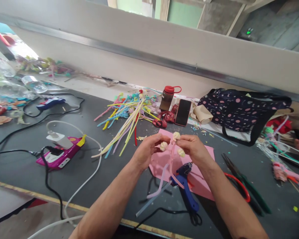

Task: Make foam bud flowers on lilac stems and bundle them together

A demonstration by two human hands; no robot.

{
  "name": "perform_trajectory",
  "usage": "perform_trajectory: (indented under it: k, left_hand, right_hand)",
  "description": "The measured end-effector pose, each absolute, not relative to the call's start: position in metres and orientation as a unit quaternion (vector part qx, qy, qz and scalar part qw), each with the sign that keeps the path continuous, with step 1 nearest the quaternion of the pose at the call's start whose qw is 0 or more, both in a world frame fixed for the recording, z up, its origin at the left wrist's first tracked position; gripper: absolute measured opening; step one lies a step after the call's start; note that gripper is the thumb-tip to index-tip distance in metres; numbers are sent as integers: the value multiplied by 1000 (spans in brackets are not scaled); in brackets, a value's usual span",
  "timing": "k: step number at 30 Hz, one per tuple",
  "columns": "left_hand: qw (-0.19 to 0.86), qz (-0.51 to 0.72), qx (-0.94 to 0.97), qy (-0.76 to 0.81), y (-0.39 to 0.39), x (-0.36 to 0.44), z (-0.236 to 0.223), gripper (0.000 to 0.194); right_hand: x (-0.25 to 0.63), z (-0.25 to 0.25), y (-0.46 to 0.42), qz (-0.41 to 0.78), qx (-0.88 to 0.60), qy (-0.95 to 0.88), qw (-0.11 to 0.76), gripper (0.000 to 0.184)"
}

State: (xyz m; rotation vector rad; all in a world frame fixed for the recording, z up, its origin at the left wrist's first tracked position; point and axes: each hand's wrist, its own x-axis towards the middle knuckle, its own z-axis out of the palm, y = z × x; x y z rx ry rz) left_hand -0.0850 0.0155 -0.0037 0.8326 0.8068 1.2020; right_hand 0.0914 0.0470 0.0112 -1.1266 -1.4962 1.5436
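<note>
Between my two hands is a craft flower (173, 147) made of fuzzy pink and lilac stems with several cream knotted buds. My left hand (148, 149) is curled beside the left bud; its fingertips are partly hidden behind the flower. With thumb and fingers pinched near the top bud, my right hand (193, 147) grips the flower. Lilac and pink stem ends hang down in front. Below lies a blue hot glue gun (186, 194) with a clear glue stick in it, resting partly on a pink sheet (201, 179).
Fuzzy craft stems (124, 126) lie in a heap ahead. A magenta power strip (62, 156) with cords is at left. Behind stand a red-capped bottle (167, 98), a phone (183, 112) and a patterned bag (235, 111). Green-handled pliers (246, 186) lie at right.
</note>
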Motion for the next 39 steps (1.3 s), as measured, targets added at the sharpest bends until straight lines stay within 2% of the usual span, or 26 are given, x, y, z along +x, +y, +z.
perform_trajectory:
  k: [5, 12, 17, 21, 28, 31, 39]
  left_hand:
    - [674, 481, 408, 386, 15, -90, -1, 27]
    - [638, 445, 469, 419, 15, -86, -5, 21]
    - [612, 440, 487, 442, 13, -82, -2, 24]
    - [566, 444, 528, 451, 9, -80, 2, 40]
    - [602, 416, 545, 409, 8, -83, 1, 17]
    - [628, 431, 524, 381, 10, -85, 1, 20]
    - [661, 432, 503, 353, 11, -87, 0, 27]
  right_hand:
    - [93, 25, 44, 612, -394, -638, 252, 18]
    - [95, 26, 41, 495, -388, -740, 238, 26]
    - [97, 25, 38, 382, -412, -795, 229, 29]
    - [99, 26, 32, 331, -424, -817, 206, 28]
    - [96, 26, 26, 375, -420, -801, 204, 21]
    - [94, 28, 25, 419, -411, -780, 216, 16]
    - [97, 31, 23, 417, -400, -784, 226, 16]
